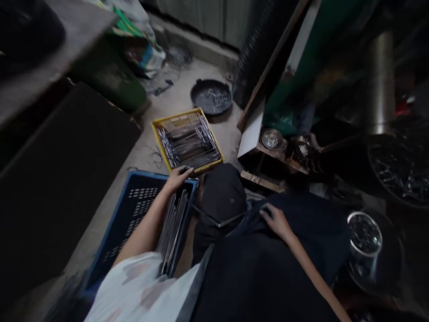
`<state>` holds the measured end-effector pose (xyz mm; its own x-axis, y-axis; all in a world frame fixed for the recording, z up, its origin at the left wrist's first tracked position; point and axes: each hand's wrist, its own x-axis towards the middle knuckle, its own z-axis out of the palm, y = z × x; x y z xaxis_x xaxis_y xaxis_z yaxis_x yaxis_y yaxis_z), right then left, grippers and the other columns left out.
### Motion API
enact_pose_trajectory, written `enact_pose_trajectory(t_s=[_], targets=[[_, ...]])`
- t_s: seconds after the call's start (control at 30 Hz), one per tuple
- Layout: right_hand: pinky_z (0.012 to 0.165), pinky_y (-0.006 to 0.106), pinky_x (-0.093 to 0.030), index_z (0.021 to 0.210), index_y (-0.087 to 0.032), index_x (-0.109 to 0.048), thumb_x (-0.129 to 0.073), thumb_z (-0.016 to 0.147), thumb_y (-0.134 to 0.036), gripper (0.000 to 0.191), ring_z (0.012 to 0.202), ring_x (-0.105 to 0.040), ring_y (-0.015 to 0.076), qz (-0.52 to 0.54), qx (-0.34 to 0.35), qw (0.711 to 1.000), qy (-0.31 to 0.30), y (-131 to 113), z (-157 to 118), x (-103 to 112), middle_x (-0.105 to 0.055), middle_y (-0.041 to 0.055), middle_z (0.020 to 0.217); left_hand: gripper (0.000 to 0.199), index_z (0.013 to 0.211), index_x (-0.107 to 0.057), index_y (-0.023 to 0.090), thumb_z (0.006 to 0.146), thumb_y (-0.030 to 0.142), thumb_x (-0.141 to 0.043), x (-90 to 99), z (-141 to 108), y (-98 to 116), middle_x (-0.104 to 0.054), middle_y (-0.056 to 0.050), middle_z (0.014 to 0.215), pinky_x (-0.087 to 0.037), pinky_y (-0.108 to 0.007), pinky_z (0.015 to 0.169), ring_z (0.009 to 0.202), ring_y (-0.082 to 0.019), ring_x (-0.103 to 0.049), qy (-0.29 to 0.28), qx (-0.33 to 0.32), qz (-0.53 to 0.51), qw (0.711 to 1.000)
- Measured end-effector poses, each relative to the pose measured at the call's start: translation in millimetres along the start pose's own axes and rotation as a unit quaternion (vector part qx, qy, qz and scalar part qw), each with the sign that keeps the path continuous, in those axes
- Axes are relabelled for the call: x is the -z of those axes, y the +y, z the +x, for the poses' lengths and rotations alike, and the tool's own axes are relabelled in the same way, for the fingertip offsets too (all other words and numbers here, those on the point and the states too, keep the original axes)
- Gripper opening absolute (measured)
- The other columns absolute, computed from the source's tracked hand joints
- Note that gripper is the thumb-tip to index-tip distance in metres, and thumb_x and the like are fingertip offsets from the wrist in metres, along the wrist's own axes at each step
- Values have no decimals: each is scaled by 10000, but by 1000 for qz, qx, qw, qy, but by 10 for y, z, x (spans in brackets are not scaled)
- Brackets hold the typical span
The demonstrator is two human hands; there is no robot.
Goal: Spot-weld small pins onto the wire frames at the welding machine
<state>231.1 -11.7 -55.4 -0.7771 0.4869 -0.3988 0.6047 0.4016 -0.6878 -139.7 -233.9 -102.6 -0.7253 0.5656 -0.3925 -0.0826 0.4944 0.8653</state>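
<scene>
My left hand (180,178) reaches forward to the near rim of a yellow crate (160,142), its fingers curled there. Thin metal rods (187,141) fill that crate. Under my left arm stands a blue crate (112,228) with long flat metal strips (174,223) along its right side. My right hand (277,222) lies on the dark cloth (268,268) over my lap, thumb and finger apart, with nothing visible in it. Motion blur hides the finer detail of both hands.
A round black pan (212,96) with small metal pieces sits beyond the yellow crate. Machinery (382,85) rises at the right, near a small bowl of bits (271,139) and a shiny round container (364,233). A dark panel (67,179) and a bench (80,27) flank the left.
</scene>
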Motion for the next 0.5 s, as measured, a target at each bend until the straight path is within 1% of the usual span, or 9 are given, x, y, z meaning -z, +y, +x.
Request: enact_pose_trajectory(t_s=[0.07,0.1,0.13,0.17,0.23,0.3,0.33,0.4,0.5], targets=[[806,334,-472,941,-222,-628,-490,931,-353,191,892,-664,245,-35,3,999,3,56,25,79,-710,69,940,379,761,-670,139,766,512,-738,-166,-459,136,-631,-23,780,-453,-292,800,835,-212,-569,-131,-28,20,991],[807,332,-470,950,-221,-626,-494,931,-333,175,896,-662,243,-52,3,999,5,85,36,112,-708,70,947,351,782,-686,148,756,489,-763,-256,-697,210,-641,-26,802,-455,-298,814,838,-214,-577,-206,-52,32,977],[808,329,-469,958,-220,-626,-499,930,-315,161,899,-659,240,-69,4,998,7,112,45,139,-707,72,953,316,863,-692,160,825,473,-709,-346,-924,273,-645,-41,874,-453,-313,846,879,-219,-581,-289,-119,81,946],[810,326,-468,967,-219,-626,-506,930,-301,151,898,-655,236,-83,5,996,10,135,49,161,-705,73,956,296,883,-686,166,866,461,-669,-433,-1127,319,-635,-60,914,-453,-324,850,899,-225,-579,-320,-171,130,923],[812,319,-467,986,-215,-629,-523,928,-282,138,892,-647,228,-103,10,994,18,165,45,195,-701,76,957,293,895,-670,167,947,427,-546,-586,-1417,349,-608,-103,991,-460,-347,860,939,-237,-571,-300,-235,202,902],[814,313,-466,996,-210,-630,-535,930,-275,133,895,-641,223,-110,18,993,26,182,23,238,-698,80,964,305,875,-655,172,982,387,-468,-681,-1523,343,-597,-105,973,-451,-380,924,930,-232,-571,-268,-269,231,896],[814,311,-465,994,-208,-631,-538,932,-277,131,896,-640,222,-108,23,993,31,189,4,270,-696,80,965,304,868,-649,177,990,368,-445,-702,-1515,352,-598,-94,943,-434,-397,967,911,-223,-575,-268,-282,233,891],[805,304,-464,982,-208,-632,-540,937,-288,130,891,-641,220,-95,29,994,50,208,-53,365,-695,76,960,297,852,-643,191,994,342,-429,-699,-1419,433,-602,-66,889,-404,-411,1016,873,-208,-582,-290,-299,238,877],[800,295,-461,994,-210,-638,-536,941,-297,144,884,-647,212,-62,25,993,102,269,-188,559,-696,65,959,338,756,-622,204,978,369,-427,-662,-1187,696,-596,-48,803,-436,-381,931,790,-205,-572,-299,-312,271,860]])
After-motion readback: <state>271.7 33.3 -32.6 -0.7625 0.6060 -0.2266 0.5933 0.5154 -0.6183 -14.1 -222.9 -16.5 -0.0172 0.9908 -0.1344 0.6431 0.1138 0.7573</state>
